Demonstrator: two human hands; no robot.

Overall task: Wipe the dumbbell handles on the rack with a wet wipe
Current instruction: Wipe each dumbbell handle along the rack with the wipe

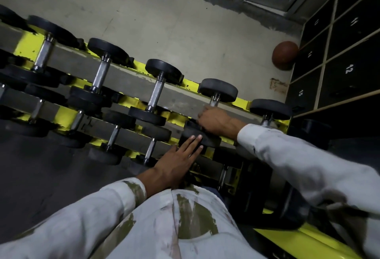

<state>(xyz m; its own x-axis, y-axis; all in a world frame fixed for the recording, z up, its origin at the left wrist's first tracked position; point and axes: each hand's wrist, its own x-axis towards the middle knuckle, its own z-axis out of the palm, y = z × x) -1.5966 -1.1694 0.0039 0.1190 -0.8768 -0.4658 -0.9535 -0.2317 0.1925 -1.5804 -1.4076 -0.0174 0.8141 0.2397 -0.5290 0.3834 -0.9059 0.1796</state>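
Dumbbell handles [156, 92] line the yellow rack [30, 42] in two tiers, each steel bar lying across the rails with a black head at either end. Their long axes run from the near rail up toward the bare floor [164, 22] beyond, tipped a little to the right, and the row itself stretches from far left down to the lockers [339, 57].

The right hand [216, 119] is closed over the handle of the fourth dumbbell [218, 90] on the upper tier, fingers curled round the bar just under its far head. I would guess a wet wipe is bunched inside that fist, but none shows from where I stand, so I cannot say for sure. The left hand [181, 160] lies flat and open, holding nothing, fingertips resting on that dumbbell's near head [197, 135] as if to steady it.

As for progress, it looks like mid-job. Three handles sit to the left on the upper tier and one more [266, 121] to the right, partly behind the sleeve, and nothing on the metal tells me which are clean. The whole lower tier [115, 135] is yet to be accounted for too.
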